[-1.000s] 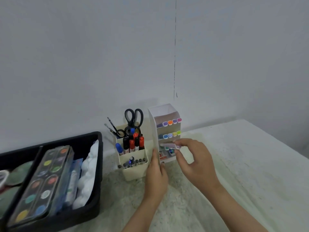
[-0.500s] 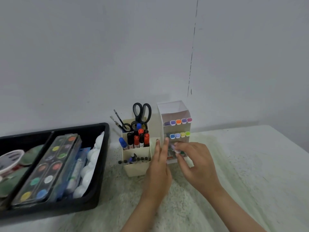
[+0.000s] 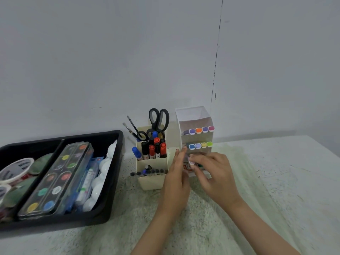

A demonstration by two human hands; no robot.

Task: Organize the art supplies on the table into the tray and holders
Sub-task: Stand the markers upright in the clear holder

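A white tiered marker holder (image 3: pixel 195 118) stands against the wall, with coloured marker caps in its two upper rows. My right hand (image 3: pixel 215 175) pinches a pale marker (image 3: pixel 191 162) at the holder's lower row. My left hand (image 3: pixel 176 179) lies with straight fingers against the holder's left side, between it and the cream pen holder (image 3: pixel 152 179). That pen holder carries scissors (image 3: pixel 158 120), brushes and red, black and blue markers. A black tray (image 3: pixel 112 183) sits at the left with a watercolour set (image 3: pixel 57 179).
The tray also holds round lidded tubs (image 3: pixel 15 169), a blue pack and white rounded pieces (image 3: pixel 103 173). The pale mottled table (image 3: pixel 276 181) reaches right and toward me. A plain wall stands right behind the holders.
The view has shifted, so everything sits further right and lower. My right hand has brought the pale marker in closer to the holder's lower row. My left hand's fingers moved up along the holder's side.
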